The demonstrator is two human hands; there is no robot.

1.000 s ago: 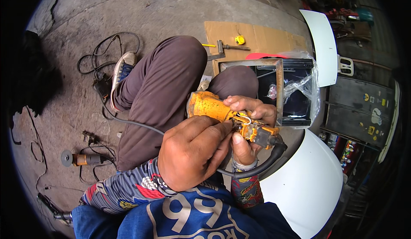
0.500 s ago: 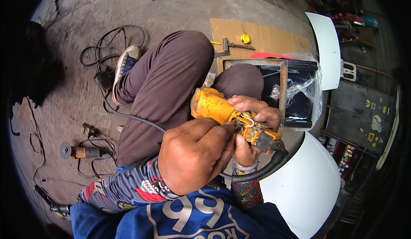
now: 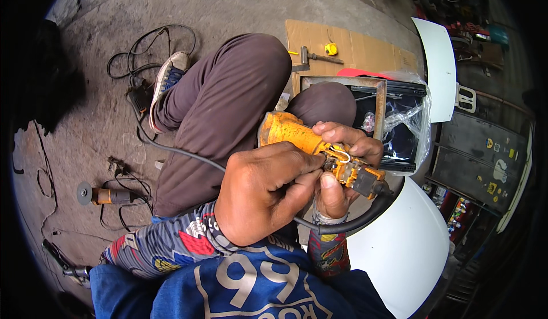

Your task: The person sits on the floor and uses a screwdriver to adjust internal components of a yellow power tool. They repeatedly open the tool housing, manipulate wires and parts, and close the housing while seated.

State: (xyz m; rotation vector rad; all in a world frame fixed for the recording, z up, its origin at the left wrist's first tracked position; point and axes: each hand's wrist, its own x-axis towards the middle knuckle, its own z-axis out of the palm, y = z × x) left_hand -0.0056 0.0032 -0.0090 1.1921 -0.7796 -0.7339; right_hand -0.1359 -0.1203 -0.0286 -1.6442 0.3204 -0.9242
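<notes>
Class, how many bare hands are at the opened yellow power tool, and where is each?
2: the left hand, bunched at the exposed inner parts; the right hand, gripping the yellow power tool. The right hand is partly hidden.

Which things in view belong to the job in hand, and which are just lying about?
Apparently in the job:
- opened yellow power tool, held in the right hand
- its black cord
- left hand, fingertips at the opening

Apparently lying about:
- disc grinder
- hammer
- tape measure
- cardboard

2 patterned sleeves [image 3: 171,243], blue shirt [image 3: 128,296], brownish trousers [image 3: 228,90], blue-and-white shoe [image 3: 166,85]
</notes>
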